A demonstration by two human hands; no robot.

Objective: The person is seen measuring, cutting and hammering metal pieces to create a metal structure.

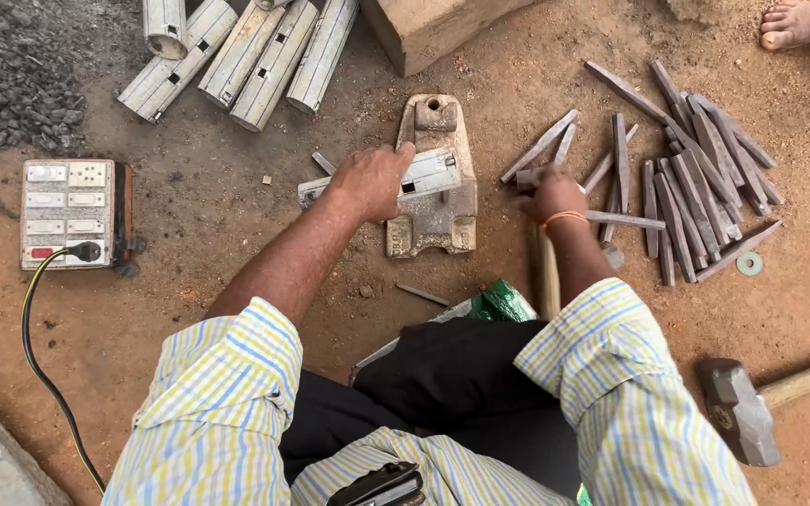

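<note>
My left hand (372,178) presses down on a pale slotted metal channel piece (428,173) laid across a grey cast metal block (435,201) on the dirt floor. My right hand (553,195), with an orange band at the wrist, grips a wooden hammer handle (547,276) that points back toward me; its head is hidden by the hand. The right hand sits just right of the block, beside a heap of grey metal wedges (682,178).
Several pale slotted channels (241,52) lie at the top left beside a wooden block (428,28). A switch board (69,214) with a plugged cable stands left. A sledgehammer (742,408) lies at the right. Another person's bare feet (799,23) show top right. A washer (749,263) lies near the wedges.
</note>
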